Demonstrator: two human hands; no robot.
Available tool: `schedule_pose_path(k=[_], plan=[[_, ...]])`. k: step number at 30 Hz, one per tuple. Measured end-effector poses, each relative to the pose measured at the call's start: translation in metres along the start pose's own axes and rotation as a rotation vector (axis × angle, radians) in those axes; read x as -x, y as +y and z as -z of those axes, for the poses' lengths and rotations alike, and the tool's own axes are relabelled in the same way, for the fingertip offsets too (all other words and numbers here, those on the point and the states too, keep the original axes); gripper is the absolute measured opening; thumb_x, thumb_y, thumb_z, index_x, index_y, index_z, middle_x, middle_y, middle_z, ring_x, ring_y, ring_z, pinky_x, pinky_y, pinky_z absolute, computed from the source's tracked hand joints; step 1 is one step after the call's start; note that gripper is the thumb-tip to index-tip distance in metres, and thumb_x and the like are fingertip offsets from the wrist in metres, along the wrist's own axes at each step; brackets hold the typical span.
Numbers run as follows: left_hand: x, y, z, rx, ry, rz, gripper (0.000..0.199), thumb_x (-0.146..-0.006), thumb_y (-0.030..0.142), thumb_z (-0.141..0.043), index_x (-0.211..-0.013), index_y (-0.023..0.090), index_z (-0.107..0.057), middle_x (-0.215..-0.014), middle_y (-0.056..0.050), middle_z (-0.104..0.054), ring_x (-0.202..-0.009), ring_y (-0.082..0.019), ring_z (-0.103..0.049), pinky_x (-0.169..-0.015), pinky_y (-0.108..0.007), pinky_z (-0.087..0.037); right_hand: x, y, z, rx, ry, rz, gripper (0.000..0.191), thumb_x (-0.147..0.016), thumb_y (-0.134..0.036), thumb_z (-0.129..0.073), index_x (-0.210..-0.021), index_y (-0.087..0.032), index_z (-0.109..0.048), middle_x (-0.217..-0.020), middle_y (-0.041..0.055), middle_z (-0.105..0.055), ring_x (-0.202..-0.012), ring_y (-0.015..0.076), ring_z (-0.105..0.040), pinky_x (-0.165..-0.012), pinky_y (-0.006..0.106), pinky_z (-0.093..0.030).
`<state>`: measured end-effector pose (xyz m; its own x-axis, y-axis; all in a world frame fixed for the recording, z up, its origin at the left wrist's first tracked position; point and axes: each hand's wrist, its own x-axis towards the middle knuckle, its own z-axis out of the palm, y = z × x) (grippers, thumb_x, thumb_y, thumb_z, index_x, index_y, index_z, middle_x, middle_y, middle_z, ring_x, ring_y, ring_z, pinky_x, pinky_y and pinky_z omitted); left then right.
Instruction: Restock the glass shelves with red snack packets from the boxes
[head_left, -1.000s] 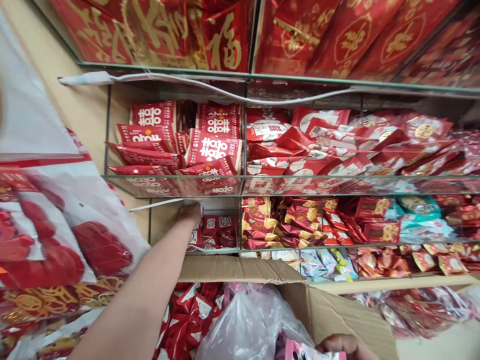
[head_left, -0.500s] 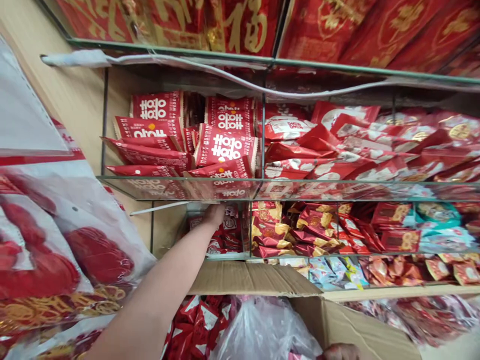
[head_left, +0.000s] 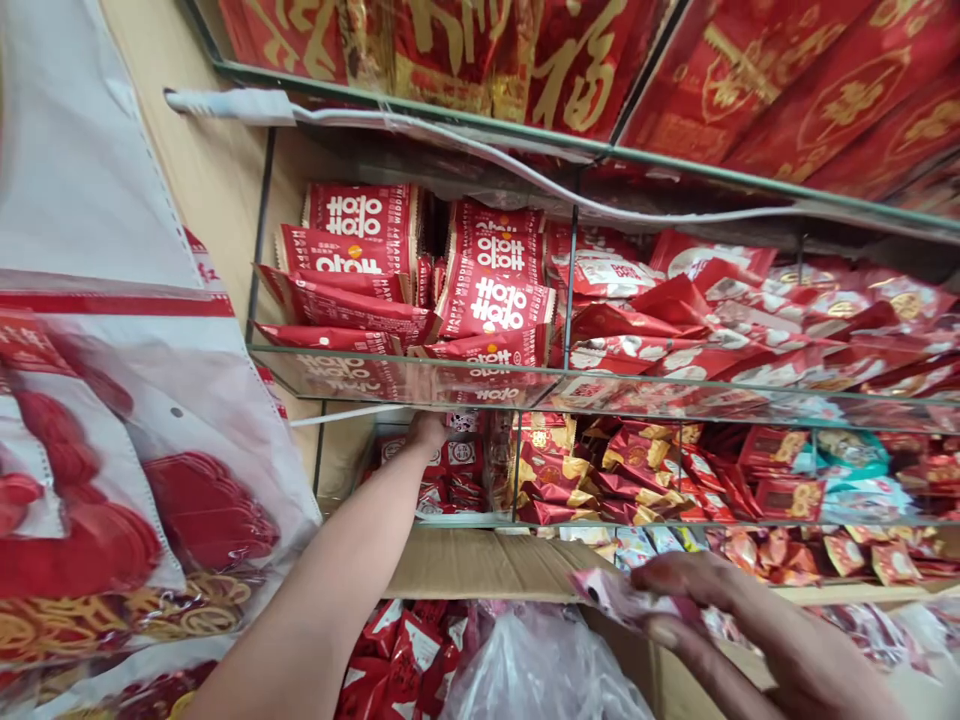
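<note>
My left hand (head_left: 427, 433) reaches into the lower left shelf compartment, over small red packets (head_left: 459, 455) with round white print. Its fingers are hidden behind the hand and the shelf above. A small packet with dark spots on white (head_left: 461, 422) lies just beside it. My right hand (head_left: 705, 610) is raised at the lower right, thumb and fingers closed on a small pink-and-white packet (head_left: 611, 592). Below it stands an open cardboard box (head_left: 487, 562) holding red-and-white packets (head_left: 409, 650) and a clear plastic bag (head_left: 544, 665).
Glass dividers (head_left: 574, 290) split shelves full of red wedding packets (head_left: 360, 225). A white cable (head_left: 450, 140) runs under the upper glass shelf (head_left: 375, 100). Clear bags with red shapes (head_left: 217, 510) hang at the left. Gold-and-red packets (head_left: 551, 475) fill the neighbouring compartment.
My right hand has risen from the box's right side with the small packet in its fingers. My left hand stays in the compartment. The view has shifted and tilted slightly.
</note>
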<state>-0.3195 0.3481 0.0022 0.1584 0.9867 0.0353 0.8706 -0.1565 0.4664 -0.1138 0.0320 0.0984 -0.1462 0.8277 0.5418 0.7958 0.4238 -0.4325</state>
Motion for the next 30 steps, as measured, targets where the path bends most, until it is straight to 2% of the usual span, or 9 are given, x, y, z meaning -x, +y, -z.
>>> schedule_pose_path(k=[5,9,13,20,23,25,27,28,30], plan=[[0.003,0.001,0.006,0.001,0.006,-0.017,0.028,-0.08,0.03,-0.05,-0.105,0.016,-0.051,-0.107,-0.006,-0.054,-0.093,-0.019,-0.054,-0.076,-0.038,-0.046,-0.022,-0.003,-0.041,-0.187,-0.131,-0.226,0.012,-0.08,-0.03,-0.047,-0.087,-0.023,-0.055,-0.075,0.0023,-0.064,-0.066,0.0149,-0.059,-0.058,0.023,-0.046],[0.006,0.0,0.013,0.012,-0.015,-0.032,0.026,-0.08,0.032,-0.05,-0.101,0.016,-0.053,-0.103,-0.005,-0.056,-0.09,-0.019,-0.055,-0.075,-0.037,-0.046,-0.032,0.005,-0.067,-0.491,-0.078,-0.415,0.02,-0.078,-0.035,-0.049,-0.088,-0.019,-0.054,-0.068,0.002,-0.061,-0.061,0.0138,-0.055,-0.054,0.024,-0.042],[0.013,-0.001,0.022,0.039,0.018,-0.041,0.03,-0.08,0.035,-0.049,-0.103,0.015,-0.053,-0.103,-0.006,-0.056,-0.091,-0.019,-0.055,-0.077,-0.039,-0.045,-0.033,0.013,-0.072,-0.878,-0.027,-0.554,0.026,-0.072,-0.037,-0.058,-0.087,-0.017,-0.053,-0.069,0.0014,-0.063,-0.061,0.0124,-0.055,-0.055,0.023,-0.042],[0.039,0.028,0.054,0.063,0.061,-0.009,0.03,-0.078,0.037,-0.051,-0.099,0.016,-0.055,-0.101,-0.006,-0.059,-0.091,-0.02,-0.056,-0.077,-0.037,-0.044,-0.023,0.015,-0.06,-1.022,0.059,-0.559,0.019,-0.067,-0.03,-0.066,-0.08,-0.018,-0.057,-0.066,-0.0014,-0.064,-0.059,0.009,-0.055,-0.056,0.02,-0.042],[0.076,0.052,0.078,0.072,0.074,-0.063,0.027,-0.074,0.04,-0.052,-0.087,0.018,-0.061,-0.091,-0.007,-0.064,-0.092,-0.025,-0.056,-0.079,-0.034,-0.04,-0.016,0.017,-0.053,-0.982,0.068,-0.526,0.015,-0.069,-0.029,-0.064,-0.078,-0.019,-0.058,-0.068,-0.0003,-0.065,-0.062,0.0106,-0.057,-0.058,0.021,-0.043],[0.116,0.067,0.09,0.081,0.074,-0.136,0.028,-0.076,0.042,-0.048,-0.081,0.019,-0.063,-0.084,-0.006,-0.065,-0.089,-0.025,-0.057,-0.079,-0.033,-0.039,-0.012,0.017,-0.049,-0.927,0.067,-0.484,0.013,-0.071,-0.028,-0.063,-0.08,-0.019,-0.059,-0.075,0.0021,-0.067,-0.069,0.013,-0.06,-0.063,0.023,-0.045],[0.163,0.077,0.096,0.122,0.025,-0.243,0.031,-0.079,0.043,-0.04,-0.084,0.023,-0.062,-0.08,-0.001,-0.066,-0.079,-0.02,-0.059,-0.073,-0.028,-0.042,-0.007,0.015,-0.046,-0.872,0.066,-0.435,0.01,-0.072,-0.027,-0.061,-0.08,-0.02,-0.06,-0.085,0.0042,-0.067,-0.078,0.0157,-0.061,-0.069,0.027,-0.046],[0.185,0.08,0.095,0.261,-0.049,-0.332,0.031,-0.08,0.043,-0.039,-0.091,0.023,-0.061,-0.084,0.0,-0.066,-0.078,-0.018,-0.059,-0.071,-0.027,-0.043,-0.005,0.014,-0.045,-0.849,0.067,-0.415,0.009,-0.073,-0.027,-0.06,-0.08,-0.021,-0.061,-0.087,0.0047,-0.067,-0.081,0.0166,-0.061,-0.071,0.028,-0.046],[0.224,0.083,0.089,0.442,-0.17,-0.408,0.041,-0.069,0.042,-0.056,-0.108,0.029,-0.054,-0.105,0.0,-0.061,-0.083,-0.017,-0.058,-0.071,-0.025,-0.044,-0.001,0.01,-0.044,-0.835,0.061,-0.385,0.008,-0.072,-0.026,-0.061,-0.079,-0.022,-0.061,-0.086,0.0043,-0.068,-0.081,0.017,-0.062,-0.072,0.028,-0.047]])
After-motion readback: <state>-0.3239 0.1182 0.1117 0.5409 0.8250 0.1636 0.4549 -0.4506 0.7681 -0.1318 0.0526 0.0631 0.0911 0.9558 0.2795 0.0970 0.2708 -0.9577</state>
